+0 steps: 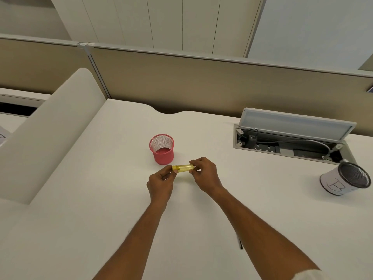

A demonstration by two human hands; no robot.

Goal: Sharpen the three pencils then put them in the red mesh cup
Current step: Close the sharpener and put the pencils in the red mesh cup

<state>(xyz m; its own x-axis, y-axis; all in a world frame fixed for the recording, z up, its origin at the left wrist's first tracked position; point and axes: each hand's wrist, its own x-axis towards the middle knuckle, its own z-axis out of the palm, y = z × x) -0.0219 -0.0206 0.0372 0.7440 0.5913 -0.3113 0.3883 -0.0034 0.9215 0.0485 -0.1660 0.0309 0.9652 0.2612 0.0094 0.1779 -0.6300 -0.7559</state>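
Note:
A yellow translucent sharpener point(183, 168) lies level between both hands, just above the white desk. My left hand point(161, 183) pinches its left end and my right hand point(203, 173) pinches its right end. The red mesh cup point(161, 149) stands upright just behind the hands and looks empty. One dark pencil point(240, 242) lies on the desk beside my right forearm, partly hidden by it. No other pencil shows.
A black mesh cup wrapped in white paper point(345, 179) stands at the right. An open cable tray point(290, 144) with its raised lid sits at the back right. A white padded divider point(54, 134) runs along the left. A beige partition point(201, 81) closes the back.

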